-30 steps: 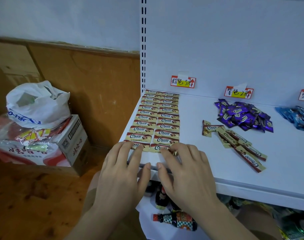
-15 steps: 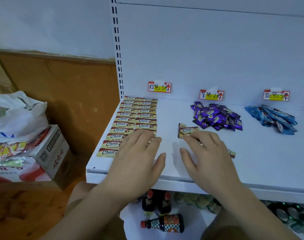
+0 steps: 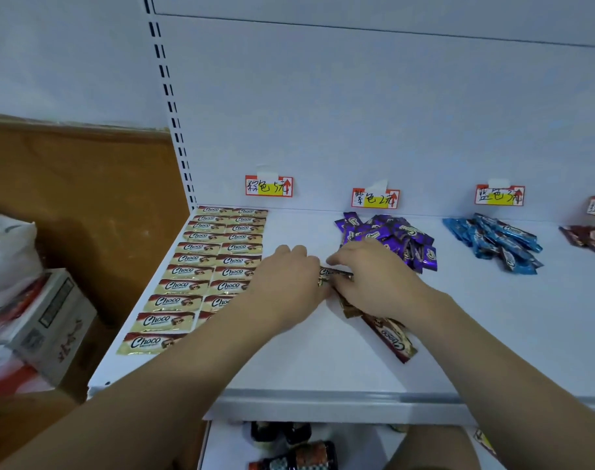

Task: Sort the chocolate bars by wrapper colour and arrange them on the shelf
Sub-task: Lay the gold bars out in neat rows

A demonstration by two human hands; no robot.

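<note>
Brown bars [image 3: 201,271] rowed at shelf [image 3: 306,374] left edge; both hands [image 3: 291,283] [image 3: 374,283] pinching loose brown bar [image 3: 331,274]; purple heap [image 3: 391,237], blue heap [image 3: 499,242] unarranged.

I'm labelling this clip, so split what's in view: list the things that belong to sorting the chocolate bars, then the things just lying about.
Part of the job:
- laid-out brown bars
- loose brown bars, one held between left hand and right hand
- purple pile
- blue pile
- red bars
- price tags
- shelf

Lying about:
- cardboard box
- white plastic bag
- bottles
</note>
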